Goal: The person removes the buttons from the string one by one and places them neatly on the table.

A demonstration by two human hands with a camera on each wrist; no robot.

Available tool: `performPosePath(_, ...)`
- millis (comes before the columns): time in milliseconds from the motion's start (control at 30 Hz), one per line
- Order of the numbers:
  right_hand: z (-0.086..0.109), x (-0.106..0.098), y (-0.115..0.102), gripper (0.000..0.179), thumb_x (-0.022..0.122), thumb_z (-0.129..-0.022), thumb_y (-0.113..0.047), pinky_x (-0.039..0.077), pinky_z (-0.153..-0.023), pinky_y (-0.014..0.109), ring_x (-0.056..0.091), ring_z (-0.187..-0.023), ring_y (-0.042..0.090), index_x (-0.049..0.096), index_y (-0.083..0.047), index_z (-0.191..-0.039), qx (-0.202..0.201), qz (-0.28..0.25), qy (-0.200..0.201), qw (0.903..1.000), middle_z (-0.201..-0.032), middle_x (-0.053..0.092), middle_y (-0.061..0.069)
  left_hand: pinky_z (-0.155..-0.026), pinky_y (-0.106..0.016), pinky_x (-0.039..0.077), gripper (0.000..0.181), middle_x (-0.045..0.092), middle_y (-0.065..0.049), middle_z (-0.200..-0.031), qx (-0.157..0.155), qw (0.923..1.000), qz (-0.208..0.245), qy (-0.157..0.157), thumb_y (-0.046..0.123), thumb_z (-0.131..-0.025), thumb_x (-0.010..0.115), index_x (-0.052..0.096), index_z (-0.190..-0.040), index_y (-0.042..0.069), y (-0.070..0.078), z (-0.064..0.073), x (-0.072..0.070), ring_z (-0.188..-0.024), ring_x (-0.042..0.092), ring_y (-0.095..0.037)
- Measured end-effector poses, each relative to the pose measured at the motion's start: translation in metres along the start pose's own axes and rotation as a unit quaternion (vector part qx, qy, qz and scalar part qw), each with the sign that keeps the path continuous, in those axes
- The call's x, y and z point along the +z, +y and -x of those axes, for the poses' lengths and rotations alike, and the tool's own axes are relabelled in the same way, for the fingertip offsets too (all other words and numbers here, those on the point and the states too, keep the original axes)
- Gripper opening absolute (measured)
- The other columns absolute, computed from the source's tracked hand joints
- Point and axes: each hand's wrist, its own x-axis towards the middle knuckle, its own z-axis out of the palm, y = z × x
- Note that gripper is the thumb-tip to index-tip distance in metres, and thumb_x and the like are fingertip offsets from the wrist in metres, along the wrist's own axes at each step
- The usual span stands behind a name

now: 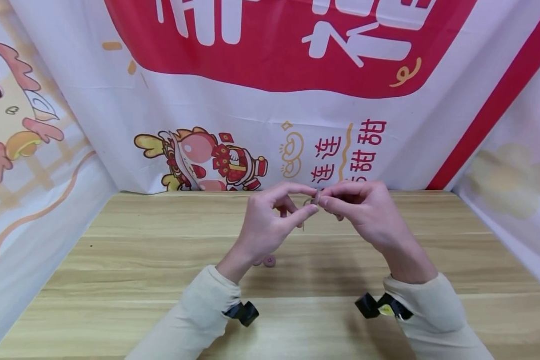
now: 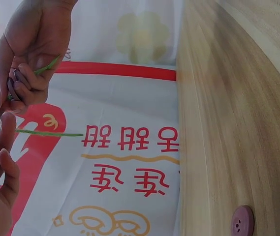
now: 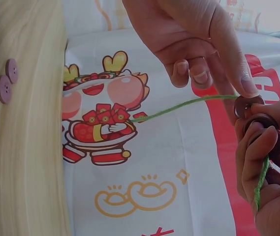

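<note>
Both hands meet above the far part of the table. My left hand (image 1: 267, 220) pinches a purple-brown button (image 3: 241, 109) at its rim between thumb and index finger. A green string (image 3: 184, 104) passes at this button, and its free end sticks out past the left fingers. My right hand (image 1: 369, 210) holds more dark buttons (image 3: 277, 142) in its curled fingers, close against the first one. Another length of green string (image 3: 263, 182) comes out below them along the right palm. Fingers partly cover the buttons, so how the string runs through them is hidden.
Two purple buttons lie on the wooden table (image 1: 162, 280): one button (image 1: 270, 261) shows plainly near the left wrist, the other button (image 3: 4, 89) is clearer in the right wrist view. A printed cloth (image 1: 270, 115) hangs behind the table, with more cloth at both sides.
</note>
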Motion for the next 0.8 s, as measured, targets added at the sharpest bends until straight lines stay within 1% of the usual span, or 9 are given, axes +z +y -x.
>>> performPosePath(100,-0.0001,-0.0001,-0.0002,0.021,0.077,-0.099,-0.023,0.055,-0.07,0.028,0.065,-0.081,0.025,0.082,-0.007,-0.112,-0.002,-0.001,0.0,1.0,-0.094,0.078,-0.003,-0.054,-0.024,0.046,0.026,0.073,0.001,-0.084,0.008,1.0,0.0,0.001,0.016,-0.093,0.083,0.077,-0.119,0.013,-0.0001,-0.0004,0.0002,-0.059,0.064,-0.012)
performPosePath(167,0.0,-0.0005,-0.0001,0.021,0.077,-0.099,-0.023,0.055,-0.07,0.028,0.064,-0.081,0.026,0.082,-0.008,-0.112,-0.002,0.002,0.001,1.0,-0.094,0.078,-0.003,-0.055,-0.024,0.047,0.026,0.073,0.001,-0.087,0.01,0.9999,0.001,0.001,0.016,-0.094,0.083,0.077,-0.119,0.013,-0.0002,-0.0005,0.0004,-0.059,0.064,-0.015)
performPosePath(267,0.0002,-0.0012,0.0,0.021,0.077,-0.099,-0.023,0.055,-0.07,0.028,0.064,-0.081,0.024,0.082,-0.008,-0.113,-0.002,0.008,0.002,1.0,-0.094,0.077,-0.002,-0.056,-0.024,0.049,0.026,0.074,0.0,-0.092,0.011,0.9999,0.003,0.004,0.016,-0.094,0.082,0.077,-0.119,0.013,-0.0004,-0.0006,0.0001,-0.059,0.065,-0.018)
performPosePath(367,0.0002,-0.0018,0.0,0.02,0.076,-0.1,-0.022,0.055,-0.07,0.028,0.063,-0.08,0.023,0.082,-0.008,-0.113,-0.002,0.014,0.004,0.9999,-0.094,0.077,-0.002,-0.056,-0.024,0.05,0.025,0.075,-0.001,-0.096,0.015,0.9998,0.003,0.011,0.015,-0.095,0.082,0.076,-0.119,0.013,-0.0008,-0.0009,-0.001,-0.059,0.066,-0.019)
performPosePath(500,0.0001,-0.0023,-0.0005,0.02,0.076,-0.1,-0.023,0.055,-0.069,0.028,0.063,-0.079,0.023,0.082,-0.008,-0.112,-0.003,0.014,0.005,0.9999,-0.093,0.076,-0.001,-0.055,-0.024,0.048,0.025,0.075,-0.001,-0.095,0.026,0.9995,-0.001,0.018,0.013,-0.093,0.083,0.076,-0.118,0.011,-0.0013,-0.0017,-0.003,-0.058,0.065,-0.018)
performPosePath(567,0.0003,-0.0026,-0.0007,0.02,0.076,-0.1,-0.023,0.055,-0.069,0.028,0.063,-0.079,0.023,0.082,-0.008,-0.112,-0.002,0.014,0.007,0.9999,-0.091,0.075,-0.001,-0.055,-0.024,0.049,0.026,0.075,-0.002,-0.097,0.028,0.9995,0.0,0.018,0.013,-0.093,0.083,0.076,-0.118,0.011,-0.0015,-0.002,-0.0037,-0.058,0.065,-0.017)
performPosePath(800,0.0004,-0.0037,-0.001,0.021,0.076,-0.1,-0.022,0.053,-0.068,0.028,0.062,-0.077,0.022,0.081,-0.005,-0.112,-0.008,0.015,0.01,0.9998,-0.089,0.073,-0.001,-0.054,-0.025,0.053,0.027,0.077,-0.003,-0.104,0.018,0.9996,0.008,0.019,0.013,-0.094,0.083,0.076,-0.119,0.011,-0.0017,-0.002,-0.005,-0.058,0.066,-0.011)
